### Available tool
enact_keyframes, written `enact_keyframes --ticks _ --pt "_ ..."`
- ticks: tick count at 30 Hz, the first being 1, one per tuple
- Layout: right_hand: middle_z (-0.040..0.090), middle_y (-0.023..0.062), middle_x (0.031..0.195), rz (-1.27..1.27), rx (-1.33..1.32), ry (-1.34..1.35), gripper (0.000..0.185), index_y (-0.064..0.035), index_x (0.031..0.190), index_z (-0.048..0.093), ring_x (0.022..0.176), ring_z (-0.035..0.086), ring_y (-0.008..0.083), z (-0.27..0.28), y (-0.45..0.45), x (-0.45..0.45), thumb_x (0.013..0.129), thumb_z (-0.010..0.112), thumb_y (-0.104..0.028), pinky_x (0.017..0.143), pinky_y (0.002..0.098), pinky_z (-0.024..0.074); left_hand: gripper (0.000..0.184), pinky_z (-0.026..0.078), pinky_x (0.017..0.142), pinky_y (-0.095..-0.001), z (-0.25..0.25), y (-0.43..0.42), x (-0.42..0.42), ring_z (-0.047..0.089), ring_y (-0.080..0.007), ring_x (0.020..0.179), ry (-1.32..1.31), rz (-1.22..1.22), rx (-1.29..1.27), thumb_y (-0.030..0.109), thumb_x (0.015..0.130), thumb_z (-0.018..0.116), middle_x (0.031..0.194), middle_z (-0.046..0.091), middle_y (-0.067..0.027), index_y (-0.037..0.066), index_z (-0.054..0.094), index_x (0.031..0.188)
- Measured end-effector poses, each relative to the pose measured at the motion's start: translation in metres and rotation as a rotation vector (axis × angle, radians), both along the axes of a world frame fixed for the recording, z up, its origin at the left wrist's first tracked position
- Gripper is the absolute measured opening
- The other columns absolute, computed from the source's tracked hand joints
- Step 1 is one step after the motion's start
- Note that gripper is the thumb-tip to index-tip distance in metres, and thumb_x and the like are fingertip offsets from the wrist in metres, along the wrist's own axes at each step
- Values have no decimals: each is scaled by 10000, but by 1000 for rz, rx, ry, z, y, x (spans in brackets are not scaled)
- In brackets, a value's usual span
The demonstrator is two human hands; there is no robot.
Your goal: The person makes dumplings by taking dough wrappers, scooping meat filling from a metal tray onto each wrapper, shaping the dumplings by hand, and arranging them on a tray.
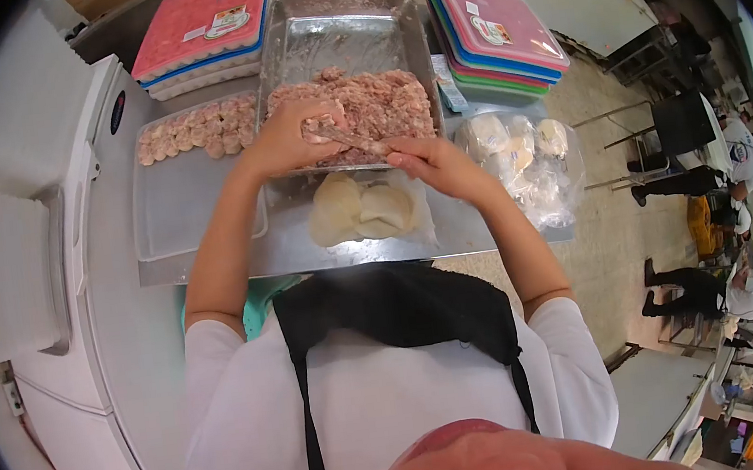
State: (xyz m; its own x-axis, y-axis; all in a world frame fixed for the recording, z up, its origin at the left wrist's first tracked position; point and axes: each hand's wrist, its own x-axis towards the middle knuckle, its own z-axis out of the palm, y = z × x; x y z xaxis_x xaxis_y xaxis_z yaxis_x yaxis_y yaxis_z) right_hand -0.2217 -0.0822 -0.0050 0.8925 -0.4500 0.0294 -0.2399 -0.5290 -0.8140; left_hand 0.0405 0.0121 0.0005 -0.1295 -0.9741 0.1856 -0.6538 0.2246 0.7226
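Observation:
My left hand is curled over the near left part of a metal pan, closed around a dumpling mostly hidden by the fingers. With my right hand I grip a flat spatula-like stick smeared with meat, its far end at my left hand. Minced meat fills the pan's near half. Just below the pan, round pale dough wrappers lie on a clear plastic sheet. Rows of shaped dumplings sit at the back of a clear tray on the left.
Stacked lidded boxes with a red top stand back left; another stack with coloured lids is back right. Plastic bags of wrappers lie at the counter's right. A white freezer borders the left. Several people are farther off right.

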Motion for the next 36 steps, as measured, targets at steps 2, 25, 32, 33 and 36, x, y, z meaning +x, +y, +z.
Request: enact_keyframes --ticks 2,25,32,33,36 --pt "669 134 924 -58 -352 44 297 -61 1160 626 829 647 287 18 -9 -8 916 606 -229 708 347 503 445 454 908 -364 -6 -2 0 614 -251 997 24 69 1 226 696 792 1079 648 -130 53 630 1073" --pt "682 113 998 -264 -6 -56 302 6 1116 628 918 635 197 -90 -27 15 946 574 -238 816 298 483 529 486 824 -349 -38 76 94 622 -282 939 -19 720 231 275 691 770 1034 647 -133 50 612 1143" --pt "671 57 930 -455 245 -138 315 30 1098 638 869 610 141 -119 -44 10 942 593 -241 768 266 476 551 490 795 -392 -127 124 177 607 -327 878 -448 1004 -17 233 698 761 950 617 -162 33 547 1164" --pt "657 38 883 -439 279 -131 312 23 1105 637 812 596 121 -114 -42 11 944 592 -240 716 251 467 556 490 803 -400 -130 121 177 608 -341 889 -432 1031 -22 231 704 759 961 618 -177 34 537 1173" --pt "594 -21 739 -385 483 -101 297 -3 1130 633 630 524 52 -94 -39 10 948 589 -234 548 202 409 619 472 871 -419 -143 106 170 583 -367 1013 -279 1120 118 239 726 745 1082 606 -207 50 491 1258"
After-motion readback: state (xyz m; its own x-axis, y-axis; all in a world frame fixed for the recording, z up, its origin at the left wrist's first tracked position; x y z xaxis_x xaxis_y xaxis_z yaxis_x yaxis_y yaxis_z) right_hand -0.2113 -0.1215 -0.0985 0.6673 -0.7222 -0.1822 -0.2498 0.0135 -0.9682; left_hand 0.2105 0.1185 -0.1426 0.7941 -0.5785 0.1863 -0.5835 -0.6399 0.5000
